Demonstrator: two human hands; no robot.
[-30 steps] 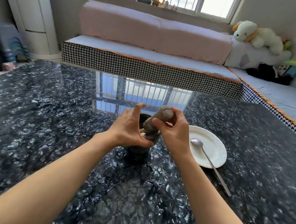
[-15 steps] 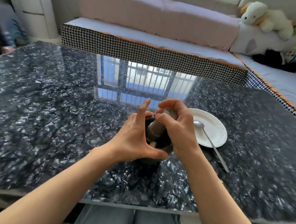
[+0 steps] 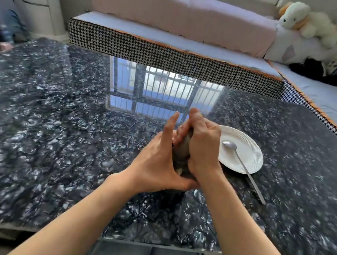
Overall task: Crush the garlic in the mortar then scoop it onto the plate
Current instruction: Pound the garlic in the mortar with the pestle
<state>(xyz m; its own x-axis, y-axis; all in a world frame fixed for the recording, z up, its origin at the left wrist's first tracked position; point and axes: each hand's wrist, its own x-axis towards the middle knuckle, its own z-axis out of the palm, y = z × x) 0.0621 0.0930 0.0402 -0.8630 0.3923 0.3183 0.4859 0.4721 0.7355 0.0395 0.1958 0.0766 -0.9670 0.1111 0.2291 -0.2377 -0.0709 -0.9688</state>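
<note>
Both hands work over a small dark stone mortar [image 3: 176, 190] on the glossy black marbled desk [image 3: 63, 150]: the right hand [image 3: 201, 149] clenches a grey stone pestle [image 3: 183, 150] driven down into the bowl, while the left hand [image 3: 157, 162] steadies the mortar's side, thumb beneath, fingers straight. Pale garlic [image 3: 179, 170] seems to show at the pestle's foot, mostly hidden. Crushing appears under way; the white paper plate [image 3: 247, 152] just beside holds only a silver metal spoon [image 3: 242, 165], so scooping remains.
</note>
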